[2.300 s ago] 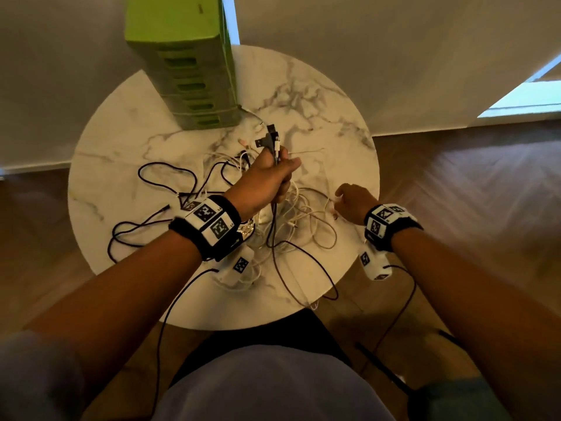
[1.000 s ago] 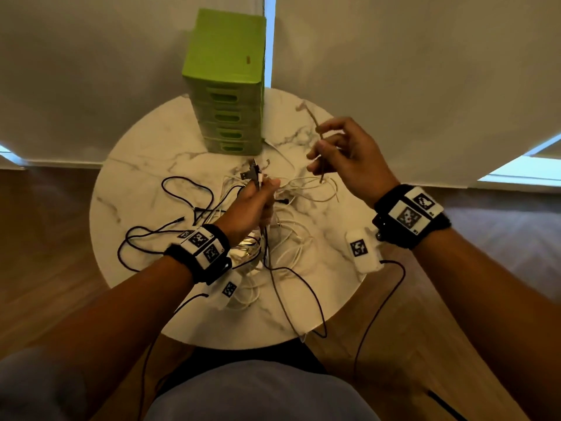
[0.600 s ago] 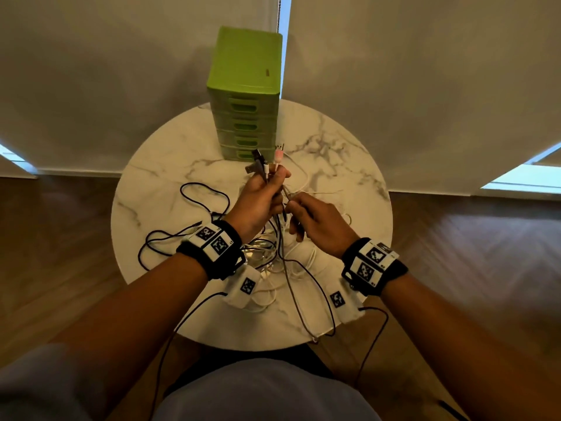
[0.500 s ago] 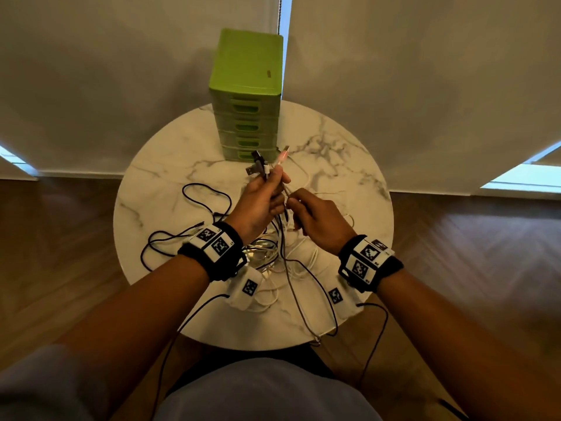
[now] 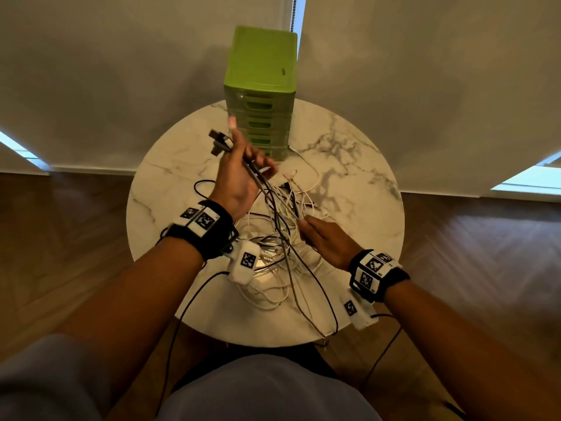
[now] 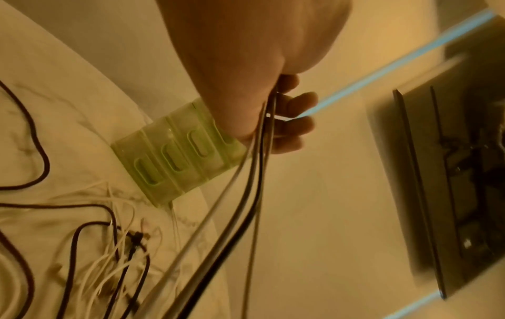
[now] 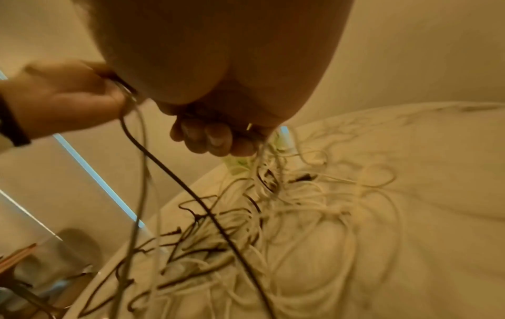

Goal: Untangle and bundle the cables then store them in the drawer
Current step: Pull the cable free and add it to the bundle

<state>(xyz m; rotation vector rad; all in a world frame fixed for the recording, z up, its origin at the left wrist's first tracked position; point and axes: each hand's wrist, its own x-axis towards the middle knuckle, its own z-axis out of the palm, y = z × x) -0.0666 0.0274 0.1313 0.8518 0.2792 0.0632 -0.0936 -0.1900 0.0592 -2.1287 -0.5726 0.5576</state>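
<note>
A tangle of black and white cables (image 5: 273, 259) lies on the round marble table (image 5: 349, 183). My left hand (image 5: 243, 174) is raised above it and grips several cable ends, with their plugs (image 5: 220, 141) sticking out past the thumb. In the left wrist view the fingers (image 6: 287, 120) curl round strands (image 6: 240, 205) that run down to the table. Lower and nearer me, my right hand (image 5: 324, 238) holds the same strands; its curled fingers (image 7: 213, 138) show over the tangle (image 7: 287, 215). The green drawer unit (image 5: 261, 83) stands at the table's back, all drawers closed.
A black cable loop (image 5: 200, 185) lies left of the left hand. Some strands hang over the table's near edge (image 5: 321, 332) by my lap. White blinds (image 5: 425, 86) hang close behind the table, with wooden floor (image 5: 485, 253) on both sides.
My left hand has lifted the bunch of cable ends higher and to the left. My right hand has dropped away from it, down along the strands towards me.
</note>
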